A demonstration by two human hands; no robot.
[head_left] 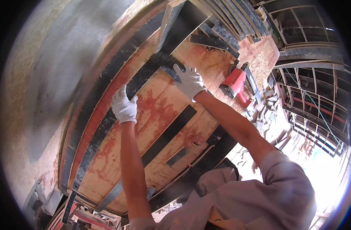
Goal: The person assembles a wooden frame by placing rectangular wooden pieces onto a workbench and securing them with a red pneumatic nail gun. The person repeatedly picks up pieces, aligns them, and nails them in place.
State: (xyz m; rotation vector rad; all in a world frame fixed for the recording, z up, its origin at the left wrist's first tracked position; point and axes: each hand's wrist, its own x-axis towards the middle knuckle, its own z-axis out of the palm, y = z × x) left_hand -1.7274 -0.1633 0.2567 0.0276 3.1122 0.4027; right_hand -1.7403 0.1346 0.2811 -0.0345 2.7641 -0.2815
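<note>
My left hand (124, 106), in a white glove, grips the lower end of a dark wooden strip (144, 78), its thumb and fingers at either side of the strip's end. The strip lies slantwise over a plywood table top (156, 92) stained red. My right hand (190, 81), also in a white glove, rests with fingers spread on a short dark piece (169, 66) by the strip's far end. Beyond them, a tall dark board (170, 25) stands on edge. To the right of my right hand lies a red nail gun (235, 82).
Another dark strip (169, 134) crosses the table nearer me, beside a small grey piece (177, 156). Long curved dark bands (93, 94) run along the left edge, next to a grey wall (64, 57). Stacked boards (237, 17) stand at the far right; wood offcuts (265, 103) lie beyond the nail gun.
</note>
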